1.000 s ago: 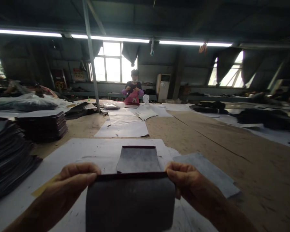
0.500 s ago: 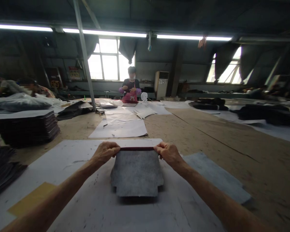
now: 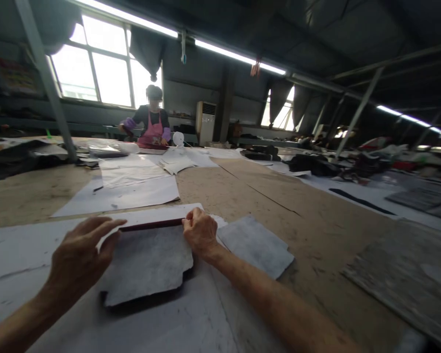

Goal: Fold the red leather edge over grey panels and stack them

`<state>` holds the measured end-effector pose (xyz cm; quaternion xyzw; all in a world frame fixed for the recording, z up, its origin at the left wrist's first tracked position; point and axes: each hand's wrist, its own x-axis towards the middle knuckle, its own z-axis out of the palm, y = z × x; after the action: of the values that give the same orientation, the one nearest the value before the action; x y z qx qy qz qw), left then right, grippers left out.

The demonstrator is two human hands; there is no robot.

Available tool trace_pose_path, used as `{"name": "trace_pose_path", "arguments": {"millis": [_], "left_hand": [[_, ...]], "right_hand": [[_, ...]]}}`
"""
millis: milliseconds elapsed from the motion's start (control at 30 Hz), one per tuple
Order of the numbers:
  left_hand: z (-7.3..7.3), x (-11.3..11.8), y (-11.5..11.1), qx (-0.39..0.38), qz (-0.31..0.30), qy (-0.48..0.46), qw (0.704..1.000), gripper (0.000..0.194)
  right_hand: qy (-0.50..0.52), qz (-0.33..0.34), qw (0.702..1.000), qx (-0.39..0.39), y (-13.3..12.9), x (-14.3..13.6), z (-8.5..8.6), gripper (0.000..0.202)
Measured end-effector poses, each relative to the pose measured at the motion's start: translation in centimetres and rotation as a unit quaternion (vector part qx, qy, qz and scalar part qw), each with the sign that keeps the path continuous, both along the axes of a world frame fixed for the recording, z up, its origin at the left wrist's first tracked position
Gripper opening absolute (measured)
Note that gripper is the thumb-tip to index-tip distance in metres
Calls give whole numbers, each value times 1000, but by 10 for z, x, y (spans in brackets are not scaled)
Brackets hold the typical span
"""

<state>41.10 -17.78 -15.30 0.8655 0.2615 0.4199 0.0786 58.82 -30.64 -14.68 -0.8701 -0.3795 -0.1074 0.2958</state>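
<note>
A grey panel (image 3: 150, 262) with notched lower corners and a dark red strip (image 3: 152, 225) along its far edge lies slightly tilted over white paper (image 3: 191, 318). At the strip's right end, my right hand (image 3: 200, 233) pinches the panel's corner. My left hand (image 3: 83, 252) is beside the left end, its thumb and fingers apart, holding nothing. To the right of my right hand, a second grey panel (image 3: 259, 245) lies flat, partly on the paper and partly on the brown table surface.
Across the brown table (image 3: 323, 235) sits a person in a pink apron (image 3: 155, 128). White sheets (image 3: 132, 191) lie ahead, dark material (image 3: 18, 157) at the left, and a large grey sheet (image 3: 407, 274) at the right. A metal pole (image 3: 46, 81) stands at the left.
The view has turned to the right and tilted. My left hand has let go of the panel's left corner and its fingers have spread. My right hand keeps its pinch.
</note>
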Motion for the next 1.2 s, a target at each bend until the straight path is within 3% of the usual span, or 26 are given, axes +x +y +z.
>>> {"name": "trace_pose_path", "arguments": {"millis": [67,133,267,400,500,600,700,800,867,1033,1200], "left_hand": [[-9,-2,-12,73,-120,68,988,27],[-16,-3,-23,105,-190,139,966,25],[-18,-2,-34,88,-182,183,962,28],[-14,-3,-33,102,-179,203,957,29],[-14,-5,-33,128,-179,201,955,28],[-10,-8,-40,189,-174,151,955,29],[-2,-10,-61,237,-195,94,947,26],[3,-8,-94,203,-274,93,935,23],[3,-1,-118,164,-330,115,923,24],[0,42,-158,92,-387,189,898,28],[-1,93,-168,91,-384,207,895,21]], "right_hand": [[-7,-5,1000,-4,3,1,0,24],[-6,-1,1000,-13,3,4,3,23],[-2,14,999,-40,-24,16,16,23],[-29,29,995,-92,-89,18,22,19],[-66,40,987,-144,-141,11,14,13],[-105,58,975,-185,-170,4,-1,12],[-132,84,966,-207,-174,5,-13,11],[-140,83,965,-205,-170,13,-16,12],[-136,48,972,-185,-169,19,-14,13],[-106,-33,983,-144,-171,26,-11,16],[-87,-28,988,-128,-169,28,-17,13]]}}
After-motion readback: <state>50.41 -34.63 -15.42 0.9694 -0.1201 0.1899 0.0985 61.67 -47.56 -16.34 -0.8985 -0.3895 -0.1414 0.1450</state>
